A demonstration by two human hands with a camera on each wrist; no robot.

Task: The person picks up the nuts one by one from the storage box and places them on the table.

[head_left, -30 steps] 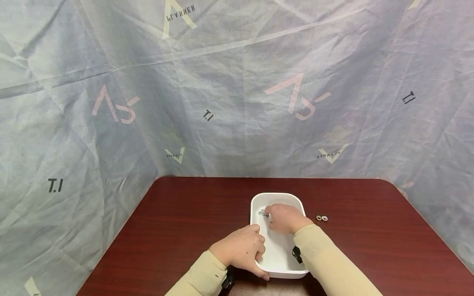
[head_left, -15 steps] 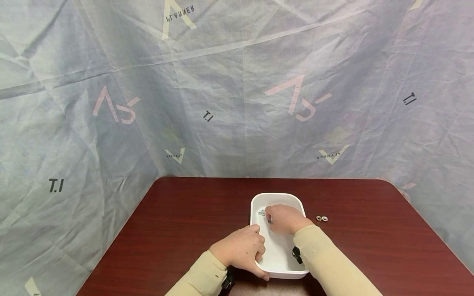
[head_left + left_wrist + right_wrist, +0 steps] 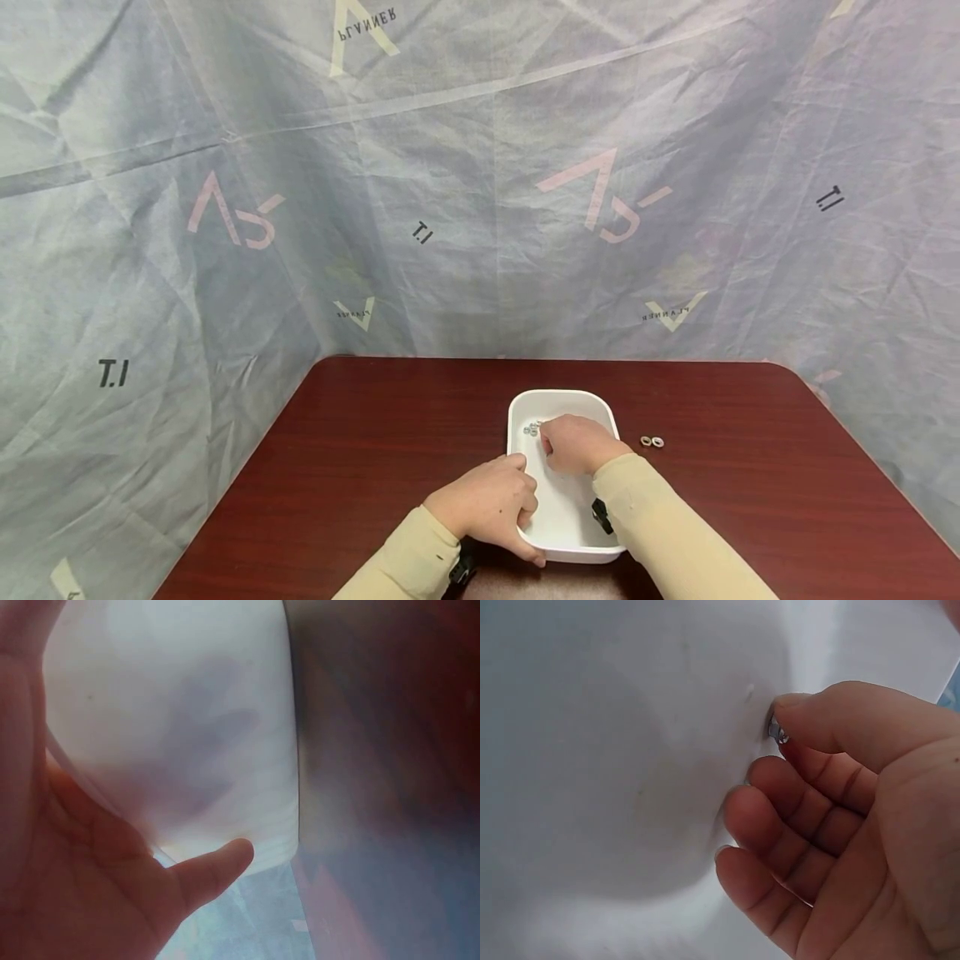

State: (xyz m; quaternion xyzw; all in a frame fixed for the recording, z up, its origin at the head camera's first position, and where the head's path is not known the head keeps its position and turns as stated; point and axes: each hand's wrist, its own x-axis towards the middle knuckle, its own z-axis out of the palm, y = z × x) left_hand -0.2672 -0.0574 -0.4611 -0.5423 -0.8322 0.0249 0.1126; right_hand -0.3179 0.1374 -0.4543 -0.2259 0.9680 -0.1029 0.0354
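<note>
A white plastic tray (image 3: 566, 521) stands on the table. My left hand (image 3: 491, 504) grips its near left corner, the thumb along the near wall and the other fingers over the left rim. In the left wrist view, that hand (image 3: 112, 855) lies against the tray's outer wall (image 3: 172, 645). Inside the tray, my right hand (image 3: 577, 444) bends down towards the floor. The right wrist view shows its thumb and index finger pinching a small shiny metal nut (image 3: 776, 733), partly hidden by the fingers. Several small silver nuts (image 3: 530, 430) lie left of its fingertips.
Two more nuts, one brass-coloured (image 3: 646, 441) and one silver (image 3: 657, 442), lie side by side on the dark red table (image 3: 405, 417), right of the tray. A grey printed cloth (image 3: 465, 275) hangs behind and beside the table.
My right hand's fingers have drawn in and curled more, shifting slightly among the nuts inside the tray. My left hand and the tray stay in place.
</note>
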